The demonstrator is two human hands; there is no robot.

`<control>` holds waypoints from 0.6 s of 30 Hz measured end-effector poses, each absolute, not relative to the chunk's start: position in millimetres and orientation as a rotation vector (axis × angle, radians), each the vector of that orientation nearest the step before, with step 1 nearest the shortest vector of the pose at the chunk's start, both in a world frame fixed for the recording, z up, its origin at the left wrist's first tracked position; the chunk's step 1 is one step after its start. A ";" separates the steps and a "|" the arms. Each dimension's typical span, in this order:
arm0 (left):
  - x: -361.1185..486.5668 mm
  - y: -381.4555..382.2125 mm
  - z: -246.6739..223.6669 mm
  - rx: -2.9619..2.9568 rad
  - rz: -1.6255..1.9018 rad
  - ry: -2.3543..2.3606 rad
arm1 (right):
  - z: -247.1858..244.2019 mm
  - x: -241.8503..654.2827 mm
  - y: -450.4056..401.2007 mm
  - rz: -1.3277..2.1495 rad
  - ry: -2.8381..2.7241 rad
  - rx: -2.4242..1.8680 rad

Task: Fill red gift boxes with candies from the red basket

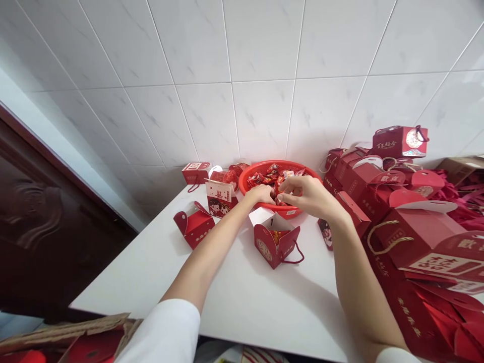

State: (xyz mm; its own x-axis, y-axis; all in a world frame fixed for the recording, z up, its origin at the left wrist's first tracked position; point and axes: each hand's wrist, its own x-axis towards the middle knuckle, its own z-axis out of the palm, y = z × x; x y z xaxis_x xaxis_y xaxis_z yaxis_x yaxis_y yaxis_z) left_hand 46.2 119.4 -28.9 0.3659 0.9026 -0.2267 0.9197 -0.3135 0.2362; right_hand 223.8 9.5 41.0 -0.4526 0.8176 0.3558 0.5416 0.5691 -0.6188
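Both hands are at a round red basket (pixel 257 165) of wrapped candies (pixel 273 172) near the wall. My left hand (pixel 263 194) reaches over its front left rim, fingertips among the candies and hidden there. Over the front right of the basket, my right hand (pixel 307 195) has its fingers bent and somewhat apart, with nothing visible between them. An opened red gift box (pixel 269 248) with some wrapped candy inside and a cord handle stands just in front of the basket.
Left of the basket are an open red box (pixel 194 227), a box with cartoon figures (pixel 220 199) and a closed box (pixel 196 173). Many red boxes (pixel 423 234) are piled at the right. A cardboard carton (pixel 64 338) lies at the lower left, below the white table (pixel 151 282).
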 end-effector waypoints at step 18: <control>47.3 119.4 -29.0 2.236 0.214 1.539 | 56.5 261.7 -1.8 0.598 -1.860 -1.087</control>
State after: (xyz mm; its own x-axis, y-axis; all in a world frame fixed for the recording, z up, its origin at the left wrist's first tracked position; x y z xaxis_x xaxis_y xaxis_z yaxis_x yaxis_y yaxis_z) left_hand 47.3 119.4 -29.0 0.3768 0.9201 -0.1064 0.8561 -0.3021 0.4193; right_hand 261.7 -1.8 56.5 -0.2353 0.8644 0.4443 0.4433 0.5023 -0.7424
